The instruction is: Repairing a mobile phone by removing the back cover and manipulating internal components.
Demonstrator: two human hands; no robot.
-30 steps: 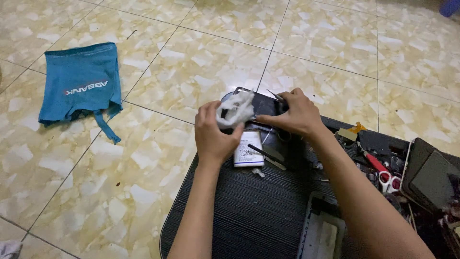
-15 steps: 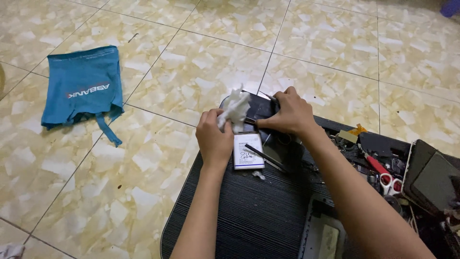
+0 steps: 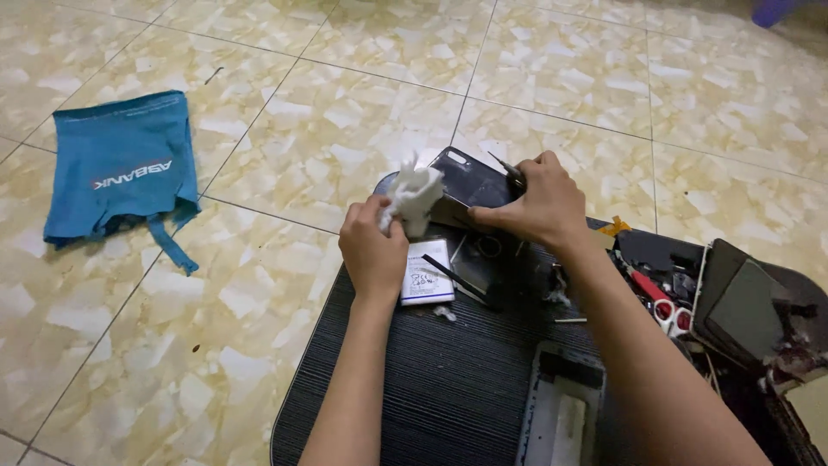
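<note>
Landmark: black ribbed mat [image 3: 431,388], laid on the tiled floor [image 3: 259,285].
Phone: a dark phone [image 3: 470,185] is held tilted at the far edge of the mat, raised off it.
Right hand: the right hand [image 3: 535,203] is clamped on the phone's right end, fingers over the top; a thin dark tool tip shows above them.
Left hand: the left hand [image 3: 373,250] is closed on a crumpled white cloth [image 3: 414,197], which is pressed to the phone's left end.
On the mat: a white battery [image 3: 427,272] lies just beside the left wrist, thin black tweezers [image 3: 457,280] next to it.
Right of the mat: red-handled scissors [image 3: 655,298] among cluttered parts.
Left of the mat: a blue bag [image 3: 121,173], well apart, on the floor.
Technique (judgement): the phone is best kept steady by the right hand while light, even strokes are made with the cloth; a clean fold should be used, and pressure near the edges kept low.
</note>
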